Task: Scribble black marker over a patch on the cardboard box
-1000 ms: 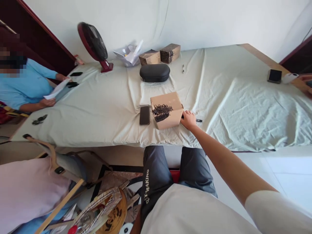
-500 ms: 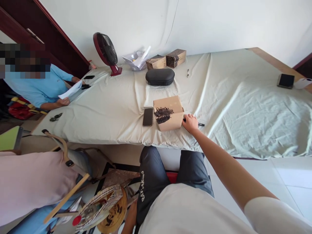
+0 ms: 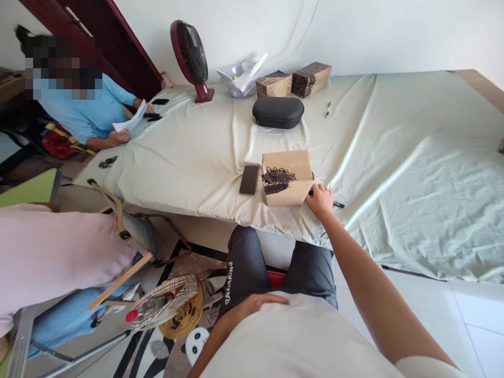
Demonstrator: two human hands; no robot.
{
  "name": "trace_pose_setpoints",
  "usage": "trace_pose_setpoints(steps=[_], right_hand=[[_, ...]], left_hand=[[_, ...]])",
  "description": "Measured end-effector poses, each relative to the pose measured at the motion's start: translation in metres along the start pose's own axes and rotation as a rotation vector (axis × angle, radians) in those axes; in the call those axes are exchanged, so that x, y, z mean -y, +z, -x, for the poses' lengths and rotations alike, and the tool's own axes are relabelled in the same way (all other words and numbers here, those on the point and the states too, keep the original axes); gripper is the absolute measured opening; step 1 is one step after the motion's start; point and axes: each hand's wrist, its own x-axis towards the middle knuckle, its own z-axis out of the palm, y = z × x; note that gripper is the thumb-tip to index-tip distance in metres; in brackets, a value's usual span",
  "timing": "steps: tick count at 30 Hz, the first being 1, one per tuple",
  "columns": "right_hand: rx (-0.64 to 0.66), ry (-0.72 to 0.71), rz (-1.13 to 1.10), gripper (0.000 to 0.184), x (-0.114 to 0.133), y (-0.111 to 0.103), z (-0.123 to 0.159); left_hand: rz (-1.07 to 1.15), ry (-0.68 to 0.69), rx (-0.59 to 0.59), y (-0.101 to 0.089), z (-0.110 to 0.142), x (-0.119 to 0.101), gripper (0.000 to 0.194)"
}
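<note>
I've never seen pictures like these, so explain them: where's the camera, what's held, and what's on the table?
There's no robot: a camera worn on a person's head looks forward and down at their own bare hands. The right hand is over a black pen beside a box; whether it grips the pen is unclear. The left hand lies by the shirt, with nothing visible in it. On the cloth-covered table are also a phone, a black case, two more boxes and a fan.

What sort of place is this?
Perhaps a shared workroom: a long cloth-covered table bears a cardboard box and a fan, and another person holds papers at its left end.
</note>
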Motion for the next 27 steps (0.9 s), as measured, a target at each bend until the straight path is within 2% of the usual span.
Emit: trace_pose_setpoints(steps=[2,4,6,7,9,11,13,14,18,21,24,27], right_hand=[[-0.009,0.0,-0.004,0.026,0.0,0.0,0.0],[-0.016,-0.001,-0.005,0.025,-0.001,0.001,0.0],[-0.021,-0.002,-0.004,0.025,-0.002,0.002,0.0],[-0.023,-0.003,-0.003,0.025,-0.002,0.002,0.0],[-0.023,-0.005,-0.003,0.025,-0.003,0.003,0.0],[-0.022,-0.007,-0.006,0.025,-0.003,0.003,0.0],[-0.026,-0.007,-0.012,0.025,-0.003,0.003,-0.001],[-0.03,-0.006,-0.015,0.024,-0.003,0.004,-0.001],[-0.041,-0.004,-0.022,0.023,-0.003,0.005,-0.001],[-0.042,-0.007,-0.021,0.022,-0.003,0.004,0.0],[-0.046,-0.009,-0.018,0.023,-0.003,0.002,0.0],[-0.054,-0.012,-0.018,0.027,-0.002,0.002,-0.001]], left_hand=[[0.039,0.079,0.153,0.004,-0.008,-0.028,0.109],[0.066,0.11,0.217,0.003,-0.011,-0.054,0.11],[0.085,0.152,0.317,-0.004,-0.01,-0.075,0.122],[0.103,0.219,0.385,-0.01,-0.007,-0.084,0.128],[0.144,0.372,0.506,-0.022,0.0,-0.097,0.126],[0.116,0.489,0.61,-0.033,0.009,-0.105,0.115],[0.07,0.486,0.633,-0.036,0.016,-0.107,0.107],[0.064,0.446,0.608,-0.035,0.017,-0.106,0.105],[0.092,0.321,0.448,-0.021,0.004,-0.079,0.105],[0.059,0.169,0.344,-0.01,-0.016,-0.041,0.081],[0.074,0.102,0.317,0.0,-0.035,0.003,0.08],[-0.029,0.028,0.281,0.01,-0.049,0.04,0.075]])
